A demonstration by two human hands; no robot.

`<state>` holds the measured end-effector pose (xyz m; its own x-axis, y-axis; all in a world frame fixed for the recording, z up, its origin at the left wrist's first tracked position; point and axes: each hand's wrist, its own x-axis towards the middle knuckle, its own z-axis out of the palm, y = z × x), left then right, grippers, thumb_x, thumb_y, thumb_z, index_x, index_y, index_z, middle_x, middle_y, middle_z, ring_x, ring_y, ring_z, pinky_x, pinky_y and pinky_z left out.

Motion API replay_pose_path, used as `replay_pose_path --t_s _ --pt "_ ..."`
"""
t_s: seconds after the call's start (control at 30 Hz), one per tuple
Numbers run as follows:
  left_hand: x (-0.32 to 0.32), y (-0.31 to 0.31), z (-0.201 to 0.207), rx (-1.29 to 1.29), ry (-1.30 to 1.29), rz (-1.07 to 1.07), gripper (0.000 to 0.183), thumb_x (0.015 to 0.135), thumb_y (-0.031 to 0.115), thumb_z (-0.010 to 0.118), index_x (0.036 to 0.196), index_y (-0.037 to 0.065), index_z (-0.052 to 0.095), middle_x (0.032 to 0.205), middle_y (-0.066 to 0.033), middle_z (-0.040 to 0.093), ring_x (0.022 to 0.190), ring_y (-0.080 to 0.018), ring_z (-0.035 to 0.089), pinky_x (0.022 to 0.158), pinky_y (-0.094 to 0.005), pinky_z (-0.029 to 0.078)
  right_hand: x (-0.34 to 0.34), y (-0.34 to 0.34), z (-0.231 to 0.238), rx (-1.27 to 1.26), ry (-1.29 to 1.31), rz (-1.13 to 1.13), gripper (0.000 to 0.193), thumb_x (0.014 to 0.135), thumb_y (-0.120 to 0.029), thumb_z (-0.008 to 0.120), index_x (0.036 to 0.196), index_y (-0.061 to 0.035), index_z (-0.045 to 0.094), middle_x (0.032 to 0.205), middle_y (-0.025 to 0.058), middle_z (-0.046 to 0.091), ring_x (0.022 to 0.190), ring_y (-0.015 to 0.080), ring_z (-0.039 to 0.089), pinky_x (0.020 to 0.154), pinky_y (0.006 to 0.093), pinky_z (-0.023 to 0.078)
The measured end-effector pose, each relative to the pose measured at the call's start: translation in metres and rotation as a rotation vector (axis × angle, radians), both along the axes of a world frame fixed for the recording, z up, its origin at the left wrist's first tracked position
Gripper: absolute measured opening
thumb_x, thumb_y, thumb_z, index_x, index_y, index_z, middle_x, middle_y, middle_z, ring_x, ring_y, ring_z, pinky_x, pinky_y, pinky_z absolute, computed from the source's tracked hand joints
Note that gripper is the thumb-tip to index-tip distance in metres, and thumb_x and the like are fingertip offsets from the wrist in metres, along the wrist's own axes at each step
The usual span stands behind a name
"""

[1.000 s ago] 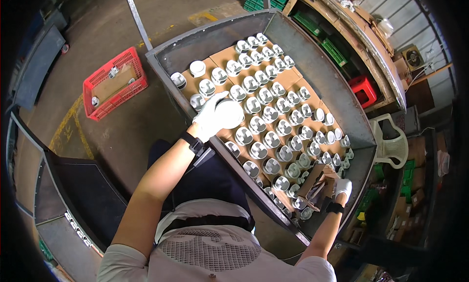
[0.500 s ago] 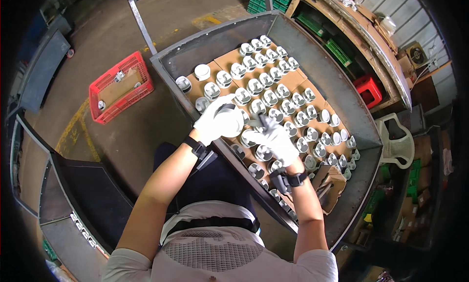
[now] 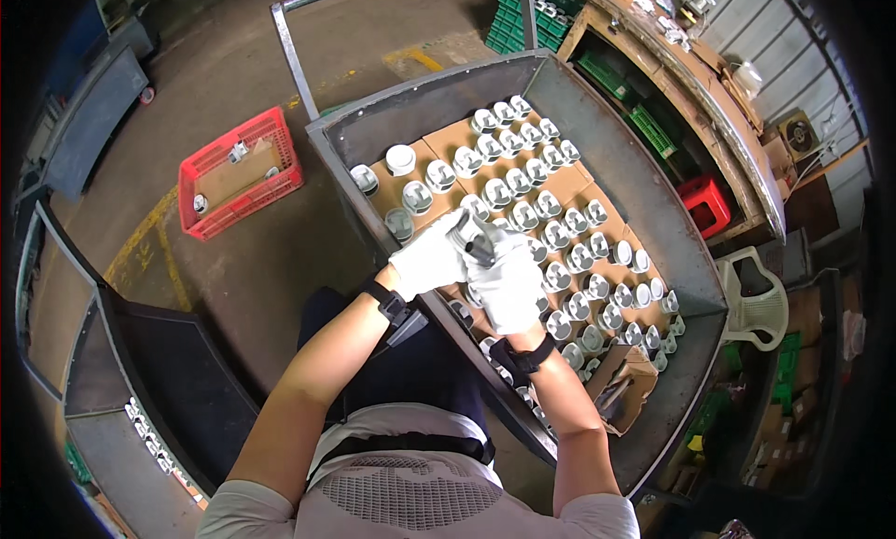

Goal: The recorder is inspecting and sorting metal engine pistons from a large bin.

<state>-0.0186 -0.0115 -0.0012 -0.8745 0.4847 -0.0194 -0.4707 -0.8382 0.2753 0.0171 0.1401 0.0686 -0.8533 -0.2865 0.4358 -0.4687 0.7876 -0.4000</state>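
Note:
A silvery piston (image 3: 464, 235) with a dark hollow side facing up is held in front of me, over the near edge of the metal bin. My left hand (image 3: 431, 257), in a white glove, grips it from the left. My right hand (image 3: 509, 282), gloved too, is closed against the piston's right side. Its fingers are curled and hide whatever tool may be in them. Under and beyond both hands, many more pistons (image 3: 497, 193) stand in rows on cardboard sheets (image 3: 450, 140) inside the bin.
Raised metal walls surround the bin (image 3: 373, 119). A small cardboard box (image 3: 642, 396) with tools stands at its near right. On the floor at left is a red crate (image 3: 238, 128) with a few parts. A white chair (image 3: 752, 301) and a workbench (image 3: 691, 82) are at right.
My right hand, which held a dark-handled tool beside the piston, has come in against it. The piston has turned from its round pale face to its hollow side. The view has shifted slightly.

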Motion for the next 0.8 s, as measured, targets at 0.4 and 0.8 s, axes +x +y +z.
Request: replay_pose_path --t_s 0.4,0.8 --pt "0.019 -0.006 0.015 -0.625 0.606 0.463 0.05 0.09 -0.002 0.06 0.137 0.002 0.044 0.137 -0.0121 0.055 0.128 -0.0231 0.053 0.107 -0.0361 0.044 -0.002 0.046 0.002 -0.398 -0.193 -0.029 0.027 0.089 -0.004 0.069 0.116 -0.0036 0.069 0.092 0.0041 0.07 0.074 0.0117 0.059 0.071 0.0265 0.049" --pt "0.015 -0.015 0.0 -0.736 0.676 0.423 0.068 0.082 0.011 0.074 0.141 0.003 0.041 0.139 -0.0147 0.053 0.128 -0.0245 0.052 0.108 -0.0369 0.042 0.005 0.026 0.021 -0.176 -0.169 0.185 0.028 0.088 -0.021 0.071 0.104 0.0016 0.068 0.081 0.0165 0.069 0.072 0.0272 0.067 0.065 0.0349 0.052"
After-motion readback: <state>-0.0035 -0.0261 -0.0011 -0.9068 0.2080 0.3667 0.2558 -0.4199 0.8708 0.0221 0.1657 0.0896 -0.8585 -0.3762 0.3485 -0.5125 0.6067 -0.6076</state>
